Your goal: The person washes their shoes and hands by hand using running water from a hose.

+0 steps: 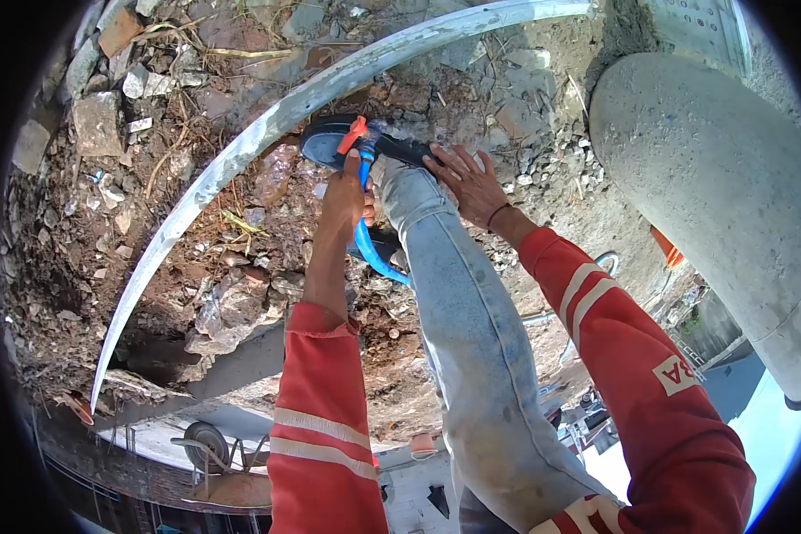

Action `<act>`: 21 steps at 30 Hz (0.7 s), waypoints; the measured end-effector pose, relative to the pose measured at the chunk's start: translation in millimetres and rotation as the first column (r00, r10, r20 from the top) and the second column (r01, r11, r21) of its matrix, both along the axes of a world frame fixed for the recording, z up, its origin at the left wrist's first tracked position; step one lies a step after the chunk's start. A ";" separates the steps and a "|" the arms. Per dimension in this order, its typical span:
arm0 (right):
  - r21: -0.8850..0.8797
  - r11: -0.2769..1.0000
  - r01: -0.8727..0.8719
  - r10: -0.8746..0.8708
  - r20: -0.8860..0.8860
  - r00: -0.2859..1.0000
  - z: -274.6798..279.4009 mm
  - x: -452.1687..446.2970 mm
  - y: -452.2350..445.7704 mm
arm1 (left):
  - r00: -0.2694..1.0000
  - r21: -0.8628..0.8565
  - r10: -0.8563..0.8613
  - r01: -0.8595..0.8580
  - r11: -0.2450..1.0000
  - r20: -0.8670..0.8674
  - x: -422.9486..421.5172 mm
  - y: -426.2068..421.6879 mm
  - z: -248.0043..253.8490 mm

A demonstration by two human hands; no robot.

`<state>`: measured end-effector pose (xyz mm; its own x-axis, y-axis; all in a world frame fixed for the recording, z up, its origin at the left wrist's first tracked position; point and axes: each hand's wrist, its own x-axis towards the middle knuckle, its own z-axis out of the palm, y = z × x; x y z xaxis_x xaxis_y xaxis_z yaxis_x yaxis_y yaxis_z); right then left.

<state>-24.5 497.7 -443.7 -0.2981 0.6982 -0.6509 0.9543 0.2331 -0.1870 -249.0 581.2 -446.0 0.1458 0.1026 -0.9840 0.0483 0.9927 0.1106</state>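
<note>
My left hand [348, 192] is closed around a blue hose [371, 247] just below its orange-red valve handle [353, 133]. The valve sits over the toe part of a dark shoe [326, 142] on my raised foot. My right hand [469, 184] lies with fingers stretched out against the other end of that shoe, by the hem of my light-blue jeans [472, 311]. Below the hose, part of my other dark shoe shows, mostly hidden by the leg. The ground under the raised shoe looks wet.
A long, pale curved strip [214, 178] arches over the rubble-strewn ground beyond my feet. Broken bricks and stones [98, 125] lie at the left. A large concrete cylinder [703, 187] stands at the right. A wheelbarrow [231, 485] is at the lower left.
</note>
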 end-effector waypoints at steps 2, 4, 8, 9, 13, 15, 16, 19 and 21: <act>0.004 0.999 -0.038 0.038 0.012 0.999 -5.0 -3.3 12.7 | 1.000 0.029 0.020 -0.020 0.999 -0.009 -5.4 1.5 2.2; 0.095 0.989 -0.113 0.118 -0.052 0.992 -27.4 -1.6 20.9 | 0.997 0.052 0.074 -0.073 0.996 -0.016 -7.9 -2.7 -3.1; -0.045 0.977 -0.207 0.203 -0.083 0.976 -39.2 -26.4 75.5 | 0.992 0.106 0.126 -0.127 0.986 0.015 -10.5 -1.5 -17.7; 0.010 0.983 -0.182 0.180 -0.197 0.964 -44.9 -22.6 77.1 | 0.995 0.122 0.094 -0.091 0.988 -0.018 -11.5 -4.7 -25.9; 0.037 0.988 -0.148 0.152 -0.239 0.959 -29.4 -15.2 68.0 | 0.991 0.123 0.120 -0.112 0.986 -0.063 -26.0 -7.3 -29.7; -0.051 0.988 -0.149 0.143 -0.097 0.985 -21.8 -24.6 69.3 | 0.987 0.126 0.151 -0.142 0.982 -0.063 -35.1 -3.1 -15.8; -0.048 0.986 -0.159 0.154 -0.101 0.983 -22.0 -29.2 74.9 | 0.985 0.112 0.164 -0.158 0.981 -0.053 -38.4 -3.7 -12.8; -0.058 0.953 -0.296 0.296 -0.008 0.955 -30.2 -41.8 95.9 | 0.978 0.106 0.205 -0.199 0.974 -0.046 -43.7 -2.2 -15.9; -0.134 0.948 -0.290 0.297 0.036 0.954 -31.9 -57.1 118.7 | 0.967 0.101 0.251 -0.246 0.964 -0.034 -46.3 -5.3 -21.0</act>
